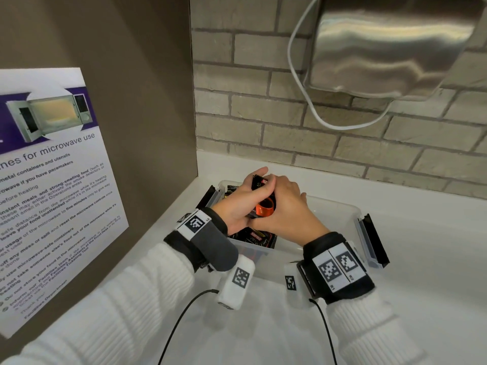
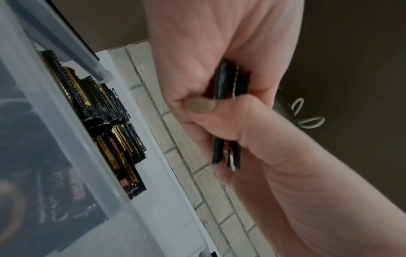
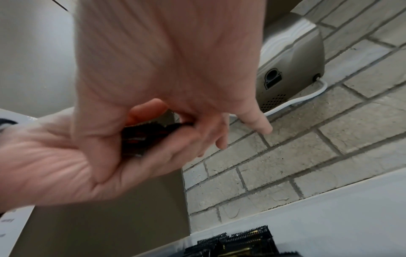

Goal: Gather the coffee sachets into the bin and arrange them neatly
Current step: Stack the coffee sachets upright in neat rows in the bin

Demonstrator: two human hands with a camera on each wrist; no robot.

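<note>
Sachets (image 1: 263,192) in a small black stack sit upright between both hands, above the left end of the clear plastic bin (image 1: 332,214). Left hand (image 1: 237,204) makes one grip: fingers and thumb curl round the stack from the left, with the pack edges poking out above and below the fist in the left wrist view (image 2: 226,153). Right hand (image 1: 286,206) makes the other grip, closed over the same stack from the right, thumb and fingers pinching it while the little finger (image 3: 261,125) sticks out free. An orange patch on one sachet shows in the gap between the two palms.

Directly beneath the grip, more black and gold sachets (image 1: 253,237) lie packed in the bin's left end (image 2: 114,139), standing on edge in rows. To the right of the grip the bin's floor shows bare. Black latches (image 1: 374,241) hang off the bin's two short ends.

Under the bin is the white worktop (image 1: 421,272). Left of the grip, a microwave notice (image 1: 52,196) is stuck to a brown panel. Beyond the grip runs a brick wall (image 1: 290,122), carrying a steel hand dryer (image 1: 390,46) with a looping white cable (image 1: 311,101) up to the right.
</note>
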